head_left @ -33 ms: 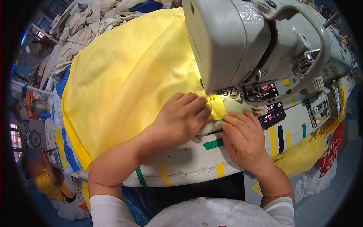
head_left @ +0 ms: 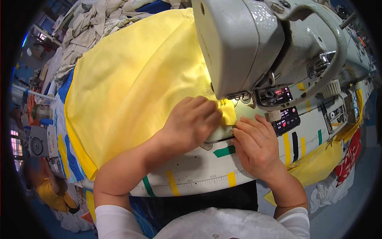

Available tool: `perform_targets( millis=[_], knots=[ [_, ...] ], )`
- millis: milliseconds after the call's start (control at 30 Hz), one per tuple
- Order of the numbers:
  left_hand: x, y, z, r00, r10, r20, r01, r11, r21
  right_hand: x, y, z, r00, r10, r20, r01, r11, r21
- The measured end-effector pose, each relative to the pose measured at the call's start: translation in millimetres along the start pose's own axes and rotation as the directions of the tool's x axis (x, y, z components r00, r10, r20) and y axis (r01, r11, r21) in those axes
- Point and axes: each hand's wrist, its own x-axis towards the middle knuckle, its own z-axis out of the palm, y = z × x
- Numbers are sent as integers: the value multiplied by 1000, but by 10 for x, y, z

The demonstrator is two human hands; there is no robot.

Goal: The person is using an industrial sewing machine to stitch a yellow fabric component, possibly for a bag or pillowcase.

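Since yellow cloth (head_left: 127, 79) barely shifted, likely little progress; left hand (head_left: 193, 121) curled, grip unclear; right hand (head_left: 256, 147) flat, 6 o'clock from machine (head_left: 230, 47).

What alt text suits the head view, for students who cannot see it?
A person's left hand curls over yellow cloth at a sewing machine, the right hand close to the cloth's edge; a lit phone lies to the right.
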Motion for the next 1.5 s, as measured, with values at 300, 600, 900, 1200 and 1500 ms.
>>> perform_targets(
  millis=[300,600,900,1200,1500],
  knots=[
    [45,-55,16,958,-252,-136,198,927,-319,22,40,31,992,-86,-88,84,996,-20],
    [-496,-976,-757,879,-407,-249,448,883,141,-52,35,-32,994,-60,-89,59,998,-17],
    [-2202,-923,-1198,452,-874,-181,806,313,502,-344,-807,-47,997,33,72,-65,858,509],
    [-2375,869,-1669,332,-827,453,739,527,420,-1242,-1280,500,529,137,838,-779,-313,543],
    [-2179,-1827,-1290,736,-640,-220,629,767,-129,-1434,-1620,629,491,-10,871,-778,-454,434]
  ],
)
